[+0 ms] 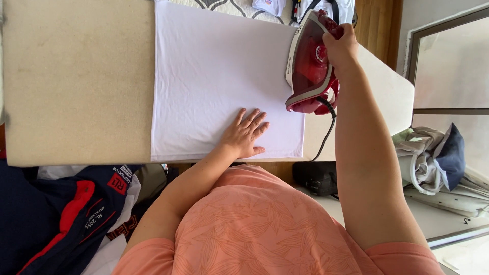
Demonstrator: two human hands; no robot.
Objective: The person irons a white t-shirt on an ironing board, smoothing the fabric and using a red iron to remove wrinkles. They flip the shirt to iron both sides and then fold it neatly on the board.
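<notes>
Here I am gripping the handle of a red and white steam iron (309, 63) with my right hand (340, 46), fingers clenched around it. The iron is sitting at the far right edge of a white cloth (214, 71), its pale soleplate facing the cloth, though I cannot tell whether it is pressing flat or tilting up off the fabric. Its black cord (326, 130) is trailing from the rear of the iron, running across the bare board and dropping over the near edge.

My left hand (245, 133) is lying flat on the same white cloth, fingers released and spread, palm down, near the cloth's near right corner. It is holding nothing, only resting on the fabric. The two hands are apart, with the iron's rear end sitting between them.

The cloth is lying spread across the beige ironing board (76, 81), covering its middle stretch and leaving bare padding on either side. The board's narrow end is pointing to my right.

Beside my left elbow a dark blue and red jacket (61, 214) is lying in a heap below the board's edge. To my right a bundle of grey and navy clothes (433, 155) is piled on a low surface by a window frame.
</notes>
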